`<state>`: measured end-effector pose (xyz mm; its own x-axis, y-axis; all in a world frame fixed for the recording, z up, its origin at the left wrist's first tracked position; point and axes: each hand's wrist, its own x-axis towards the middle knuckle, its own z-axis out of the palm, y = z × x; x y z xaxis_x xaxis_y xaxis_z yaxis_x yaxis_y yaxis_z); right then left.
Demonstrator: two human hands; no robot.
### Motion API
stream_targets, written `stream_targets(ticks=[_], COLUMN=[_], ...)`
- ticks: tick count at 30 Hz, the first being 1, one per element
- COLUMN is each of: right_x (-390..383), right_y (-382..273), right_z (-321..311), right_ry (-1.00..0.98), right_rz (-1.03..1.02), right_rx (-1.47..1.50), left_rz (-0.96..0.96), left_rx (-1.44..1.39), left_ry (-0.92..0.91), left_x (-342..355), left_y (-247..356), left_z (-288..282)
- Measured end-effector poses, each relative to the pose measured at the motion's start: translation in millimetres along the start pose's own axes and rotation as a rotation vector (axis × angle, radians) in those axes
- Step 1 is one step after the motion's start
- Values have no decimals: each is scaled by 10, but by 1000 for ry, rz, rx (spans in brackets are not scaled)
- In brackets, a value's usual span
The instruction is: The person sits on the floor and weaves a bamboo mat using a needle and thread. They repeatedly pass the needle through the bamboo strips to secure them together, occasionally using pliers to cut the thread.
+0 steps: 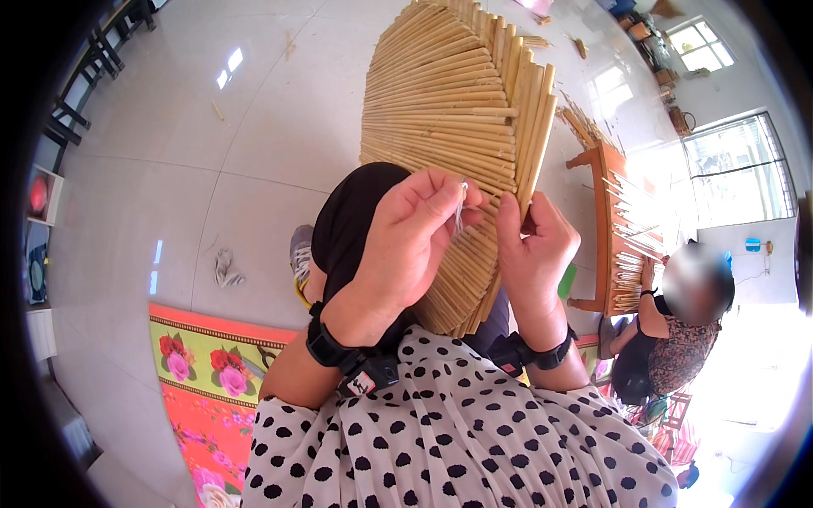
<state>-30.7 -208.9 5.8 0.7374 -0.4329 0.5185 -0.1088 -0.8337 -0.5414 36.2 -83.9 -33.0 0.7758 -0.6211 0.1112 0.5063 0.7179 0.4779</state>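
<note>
A large panel of tan reed sticks [432,102], laid side by side with a stepped fold near its right edge, rests across my lap. My left hand [419,224] is raised in front of it, thumb and forefinger pinched on a thin white thread [460,210] that hangs down in a loose strand. On the panel's right edge, my right hand [535,250] grips the outer reed sticks between thumb and fingers. Its curled fingers are partly hidden behind the sticks.
A co-worker [677,326] sits at the right by a wooden bench [605,229] laid with thin sticks. A flowered mat [203,389] lies at the lower left, with scissors [266,356] on it. Crumpled thread [227,269] lies on the tiled floor.
</note>
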Motion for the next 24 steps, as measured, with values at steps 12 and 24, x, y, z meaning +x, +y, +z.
stream_targets(ticks=[12, 24], right_x=[-1, -12], right_y=[61, 54], right_z=[25, 25], right_ry=[24, 28], right_rz=[-61, -43], right_rx=[-63, -13], left_rz=[555, 618], left_rx=[2028, 2019], left_ry=[473, -275], left_x=[-441, -490], left_y=[937, 364], left_z=[-591, -546])
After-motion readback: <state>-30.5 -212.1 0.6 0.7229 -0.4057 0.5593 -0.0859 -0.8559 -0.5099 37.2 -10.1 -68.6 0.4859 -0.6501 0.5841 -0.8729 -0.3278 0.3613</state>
